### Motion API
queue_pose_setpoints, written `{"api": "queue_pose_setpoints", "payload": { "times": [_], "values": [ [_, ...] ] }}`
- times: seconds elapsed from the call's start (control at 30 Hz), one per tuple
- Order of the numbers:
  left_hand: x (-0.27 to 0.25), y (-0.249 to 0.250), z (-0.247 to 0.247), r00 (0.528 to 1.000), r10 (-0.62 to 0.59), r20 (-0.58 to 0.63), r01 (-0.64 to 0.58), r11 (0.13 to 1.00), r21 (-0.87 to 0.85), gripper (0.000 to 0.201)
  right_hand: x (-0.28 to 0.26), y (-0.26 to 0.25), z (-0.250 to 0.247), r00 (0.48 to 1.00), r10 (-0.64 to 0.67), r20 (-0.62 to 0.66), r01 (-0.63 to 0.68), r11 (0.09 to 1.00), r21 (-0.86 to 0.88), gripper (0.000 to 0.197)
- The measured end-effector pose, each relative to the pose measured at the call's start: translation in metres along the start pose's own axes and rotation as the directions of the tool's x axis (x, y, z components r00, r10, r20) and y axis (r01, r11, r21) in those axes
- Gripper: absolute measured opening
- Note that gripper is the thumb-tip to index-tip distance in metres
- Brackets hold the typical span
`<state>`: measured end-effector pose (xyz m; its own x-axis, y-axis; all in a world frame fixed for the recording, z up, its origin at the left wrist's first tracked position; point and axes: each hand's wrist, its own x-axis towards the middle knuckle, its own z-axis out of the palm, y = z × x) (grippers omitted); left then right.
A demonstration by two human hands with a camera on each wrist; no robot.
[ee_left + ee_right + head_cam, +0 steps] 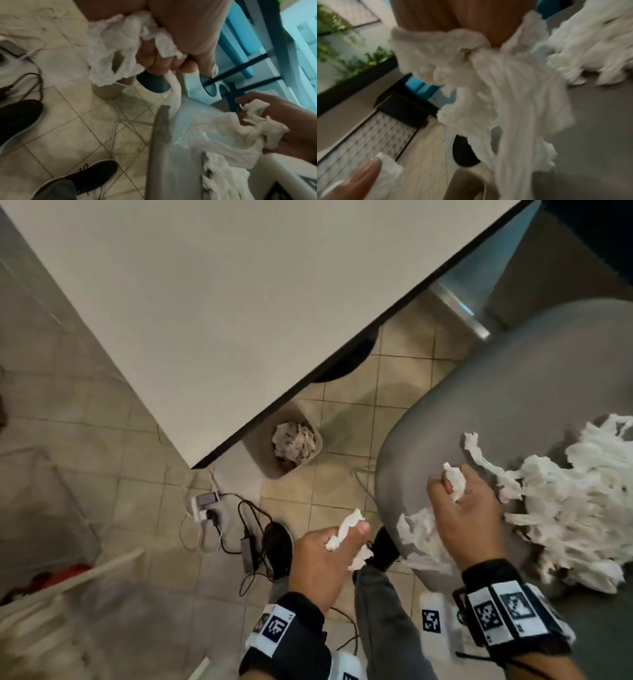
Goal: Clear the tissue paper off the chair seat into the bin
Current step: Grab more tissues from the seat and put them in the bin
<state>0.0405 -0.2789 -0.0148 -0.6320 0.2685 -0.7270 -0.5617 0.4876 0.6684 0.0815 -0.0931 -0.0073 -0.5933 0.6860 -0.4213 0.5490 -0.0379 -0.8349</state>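
A heap of torn white tissue paper [561,508] covers the right part of the grey chair seat [479,405]. My right hand [462,508] grips a bunch of it at the seat's front edge, and a long strip [513,108] hangs from the fist. My left hand [329,549] is off the seat over the floor, curled round a smaller wad of tissue [123,44]. The small beige bin [284,440] stands on the floor under the table corner, holding crumpled tissue.
A white table [222,302] overhangs the bin. A power strip, adapter and cables [222,518] lie on the tiled floor left of my black shoes [277,542]. A clear plastic box [51,542] stands at the far left.
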Motion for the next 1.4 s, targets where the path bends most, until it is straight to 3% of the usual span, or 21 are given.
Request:
{"api": "queue_pose_setpoints", "payload": {
  "times": [0.2, 0.4, 0.5, 0.6, 0.7, 0.87, 0.97, 1.1, 1.27, 1.4],
  "values": [
    [0.016, -0.043, -0.083, 0.980, -0.051, -0.190, 0.045, 0.998, -0.035, 0.058, 0.003, -0.003, 0.109, 0.986, 0.099, 0.136, -0.070, 0.977, -0.203, 0.031],
    [0.068, -0.097, -0.163, 0.985, -0.158, -0.075, 0.158, 0.987, -0.003, 0.020, 0.009, 0.015, 0.216, 0.940, 0.218, 0.263, -0.111, 0.923, -0.369, 0.014],
    [0.113, -0.118, -0.188, 0.988, -0.150, -0.040, 0.151, 0.988, 0.027, 0.016, 0.019, 0.030, 0.264, 0.888, 0.333, 0.319, -0.208, 0.907, -0.367, 0.019],
    [0.161, -0.131, -0.194, 0.994, -0.102, -0.049, 0.105, 0.992, 0.071, 0.033, 0.038, 0.041, 0.297, 0.891, 0.276, 0.361, -0.110, 0.902, -0.417, 0.022],
    [0.205, -0.135, -0.181, 0.997, 0.003, -0.072, 0.008, 0.989, 0.145, 0.049, 0.064, 0.049, 0.320, 0.890, 0.196, 0.412, 0.015, 0.890, -0.456, 0.035],
    [0.264, -0.124, -0.155, 0.964, 0.206, -0.170, -0.191, 0.976, 0.105, 0.048, 0.107, 0.058, 0.347, 0.896, 0.023, 0.442, 0.171, 0.903, -0.394, 0.041],
    [0.293, -0.125, -0.143, 0.941, 0.262, -0.216, -0.247, 0.964, 0.096, 0.054, 0.131, 0.072, 0.356, 0.892, -0.067, 0.446, 0.244, 0.904, -0.352, 0.043],
    [0.322, -0.140, -0.132, 0.941, 0.277, -0.192, -0.256, 0.958, 0.129, 0.065, 0.146, 0.098, 0.360, 0.874, -0.010, 0.486, 0.226, 0.894, -0.387, 0.057],
    [0.326, -0.168, -0.126, 0.983, 0.183, -0.013, -0.171, 0.940, 0.296, 0.078, 0.145, 0.138, 0.345, 0.815, 0.200, 0.544, 0.128, 0.853, -0.506, 0.093],
    [0.308, -0.176, -0.128, 0.990, 0.142, 0.011, -0.138, 0.937, 0.320, 0.072, 0.120, 0.155, 0.323, 0.806, 0.229, 0.546, 0.077, 0.873, -0.481, 0.087]
  ]
}}
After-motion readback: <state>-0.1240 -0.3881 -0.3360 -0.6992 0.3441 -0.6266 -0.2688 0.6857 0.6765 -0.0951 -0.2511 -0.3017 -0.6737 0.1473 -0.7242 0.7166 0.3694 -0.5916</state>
